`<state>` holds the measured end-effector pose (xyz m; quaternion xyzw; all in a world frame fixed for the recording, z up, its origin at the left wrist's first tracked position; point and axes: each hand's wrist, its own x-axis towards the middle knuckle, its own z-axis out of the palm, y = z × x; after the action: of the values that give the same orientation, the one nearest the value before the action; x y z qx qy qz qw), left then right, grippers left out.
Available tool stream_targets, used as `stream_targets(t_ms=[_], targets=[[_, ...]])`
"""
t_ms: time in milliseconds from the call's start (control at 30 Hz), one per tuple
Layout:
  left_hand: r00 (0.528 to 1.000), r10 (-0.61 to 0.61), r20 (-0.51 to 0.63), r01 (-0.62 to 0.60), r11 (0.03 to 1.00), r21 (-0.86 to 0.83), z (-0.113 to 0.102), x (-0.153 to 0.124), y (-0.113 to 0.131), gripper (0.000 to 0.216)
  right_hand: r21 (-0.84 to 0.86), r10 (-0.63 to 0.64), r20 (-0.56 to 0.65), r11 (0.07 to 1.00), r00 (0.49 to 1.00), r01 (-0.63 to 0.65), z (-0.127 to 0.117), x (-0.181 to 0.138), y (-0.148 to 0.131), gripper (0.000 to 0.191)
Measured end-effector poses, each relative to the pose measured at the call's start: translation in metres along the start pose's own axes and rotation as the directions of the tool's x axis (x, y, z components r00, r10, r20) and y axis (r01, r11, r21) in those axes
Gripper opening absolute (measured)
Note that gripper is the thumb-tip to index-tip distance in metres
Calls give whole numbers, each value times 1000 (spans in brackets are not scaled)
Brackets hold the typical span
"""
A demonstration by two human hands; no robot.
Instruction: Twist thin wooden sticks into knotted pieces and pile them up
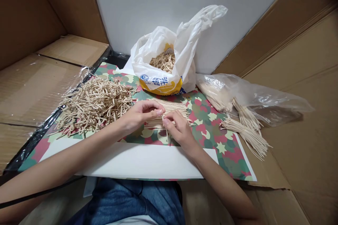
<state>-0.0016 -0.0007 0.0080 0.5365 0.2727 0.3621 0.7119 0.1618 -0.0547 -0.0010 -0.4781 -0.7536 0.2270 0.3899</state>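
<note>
My left hand (142, 114) and my right hand (181, 130) meet at the middle of the table, thumbs and fingertips pinched close together. Between them they hold a thin beige strand (167, 136), one end dangling below the fingers. What shape it takes inside the pinch is hidden. Just behind and under the hands lies a flat layer of straight beige strands (175, 107), set side by side. Left of my left hand rises a loose heap of short, bent beige pieces (97, 103).
A white plastic bag (163, 59) with similar pieces inside stands at the back. Bundles of straight strands (248, 137) lie at the right beside a clear plastic bag (237, 91). A white sheet (148, 161) covers the camouflage-patterned tabletop's front (224, 144). Cardboard (303, 112) flanks both sides.
</note>
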Motion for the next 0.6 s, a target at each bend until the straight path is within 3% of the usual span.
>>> stream_targets(t_ms=[300, 600], targets=[[997, -29, 74, 32, 999, -44, 0, 2, -13, 16, 60, 60, -87, 997, 994, -55, 4, -2, 1, 11], [997, -70, 32, 73, 992, -106, 5, 1, -14, 15, 1, 19, -151, 1000, 988, -19, 3, -1, 0, 11]])
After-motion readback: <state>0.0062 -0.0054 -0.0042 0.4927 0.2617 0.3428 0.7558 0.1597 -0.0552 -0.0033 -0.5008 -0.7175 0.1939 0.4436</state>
